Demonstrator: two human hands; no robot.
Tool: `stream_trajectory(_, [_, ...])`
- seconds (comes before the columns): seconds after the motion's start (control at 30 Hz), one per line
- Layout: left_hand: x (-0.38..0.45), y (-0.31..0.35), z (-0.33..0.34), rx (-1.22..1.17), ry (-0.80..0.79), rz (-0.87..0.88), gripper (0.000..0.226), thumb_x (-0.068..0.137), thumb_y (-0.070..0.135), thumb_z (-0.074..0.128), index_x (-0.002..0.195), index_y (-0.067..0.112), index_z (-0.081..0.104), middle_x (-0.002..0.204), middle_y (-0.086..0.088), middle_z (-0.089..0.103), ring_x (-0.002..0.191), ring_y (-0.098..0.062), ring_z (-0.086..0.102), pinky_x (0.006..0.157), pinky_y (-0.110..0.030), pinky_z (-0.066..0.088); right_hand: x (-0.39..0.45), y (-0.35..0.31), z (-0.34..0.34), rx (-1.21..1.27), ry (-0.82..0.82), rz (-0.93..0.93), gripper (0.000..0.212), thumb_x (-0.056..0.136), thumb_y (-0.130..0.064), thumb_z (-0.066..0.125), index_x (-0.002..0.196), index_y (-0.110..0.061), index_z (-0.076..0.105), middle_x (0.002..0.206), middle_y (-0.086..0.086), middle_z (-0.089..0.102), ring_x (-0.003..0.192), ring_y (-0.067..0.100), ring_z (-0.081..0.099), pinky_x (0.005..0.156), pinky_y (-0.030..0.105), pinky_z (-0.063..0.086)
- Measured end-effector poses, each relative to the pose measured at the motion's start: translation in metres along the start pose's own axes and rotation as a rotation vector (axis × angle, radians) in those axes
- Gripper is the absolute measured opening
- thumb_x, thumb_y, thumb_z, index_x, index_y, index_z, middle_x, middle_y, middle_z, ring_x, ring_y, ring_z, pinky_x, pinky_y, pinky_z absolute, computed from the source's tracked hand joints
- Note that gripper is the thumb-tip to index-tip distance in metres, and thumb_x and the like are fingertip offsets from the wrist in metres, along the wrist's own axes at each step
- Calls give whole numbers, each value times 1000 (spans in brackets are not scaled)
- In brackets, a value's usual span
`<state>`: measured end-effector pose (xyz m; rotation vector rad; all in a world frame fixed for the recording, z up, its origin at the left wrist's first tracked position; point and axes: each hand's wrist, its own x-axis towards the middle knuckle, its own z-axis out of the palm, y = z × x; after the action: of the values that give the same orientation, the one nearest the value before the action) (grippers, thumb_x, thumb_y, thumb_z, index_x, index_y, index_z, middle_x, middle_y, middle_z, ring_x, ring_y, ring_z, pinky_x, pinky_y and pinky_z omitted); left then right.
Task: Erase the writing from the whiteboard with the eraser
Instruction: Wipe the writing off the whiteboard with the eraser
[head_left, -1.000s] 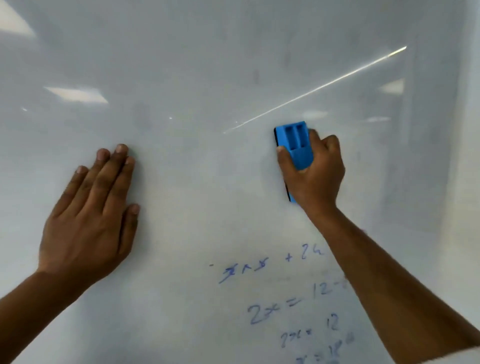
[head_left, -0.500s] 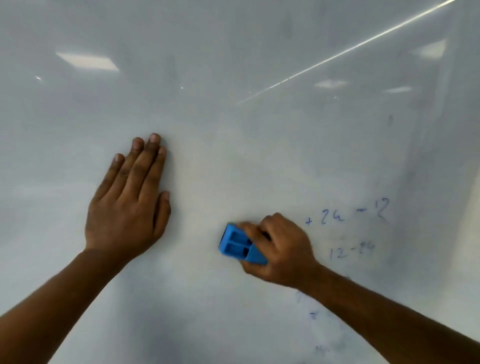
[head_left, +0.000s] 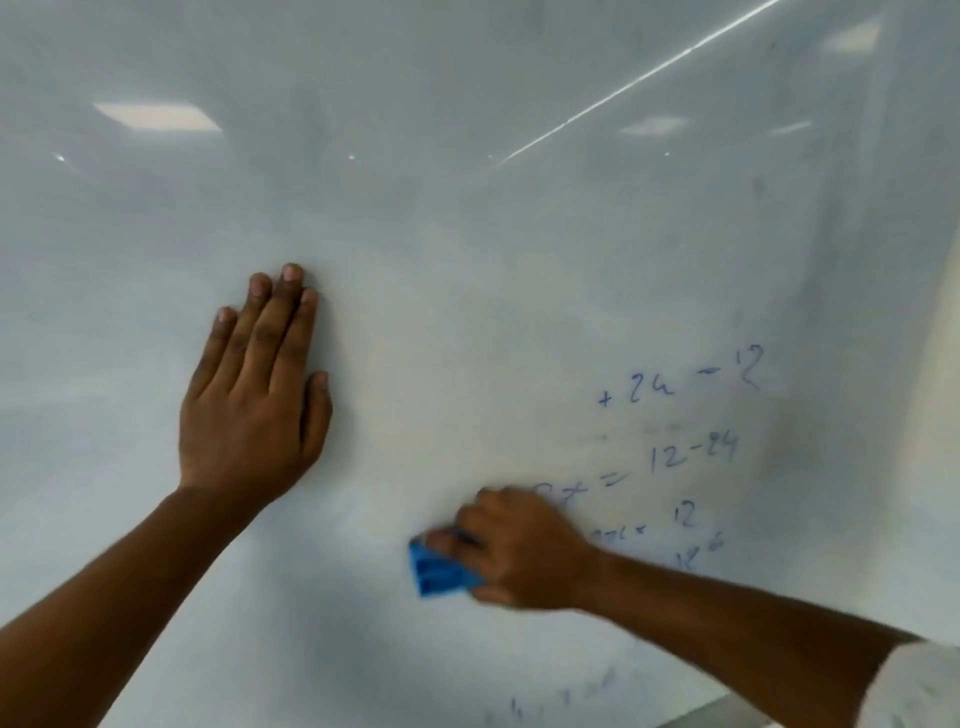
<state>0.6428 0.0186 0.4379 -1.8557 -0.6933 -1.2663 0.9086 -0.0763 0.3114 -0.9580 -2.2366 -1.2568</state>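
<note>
The whiteboard (head_left: 467, 208) fills the head view. Blue handwritten sums (head_left: 680, 415) stand at the right of centre, in several short lines. My right hand (head_left: 519, 551) grips the blue eraser (head_left: 436, 571) and holds it against the board, just left of the lower lines; the hand covers part of them. My left hand (head_left: 254, 395) lies flat on the board with its fingers straight and together, to the left of the writing. Faint marks (head_left: 561, 701) show near the board's bottom edge.
The board's right edge (head_left: 930, 364) meets a pale wall. Its lower right corner (head_left: 727, 709) shows at the bottom. Ceiling lights are reflected in the upper part of the board.
My right hand has swept the eraser from the upper board down to lower left of the sums. The left part of the top line is wiped away. My left hand stays flat on the board.
</note>
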Motion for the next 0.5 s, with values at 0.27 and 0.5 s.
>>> stream_trajectory(0.27, [19, 53, 7, -41, -107, 33, 78, 101, 21, 49, 170, 0, 20, 181, -10, 5, 168, -20, -5, 138, -36, -2, -45, 160, -68, 76, 802, 1624, 74, 78, -72, 60, 126, -15, 63, 108, 9, 54, 93, 26, 62, 83, 43, 58])
stream_trajectory(0.5, [63, 99, 38, -23, -52, 20, 74, 106, 25, 40, 172, 1, 14, 181, -13, 8, 168, -24, -3, 137, -39, -2, -57, 37, 0, 5, 347, 780, 65, 85, -58, 68, 137, -21, 54, 98, -3, 43, 85, 12, 48, 64, 23, 47])
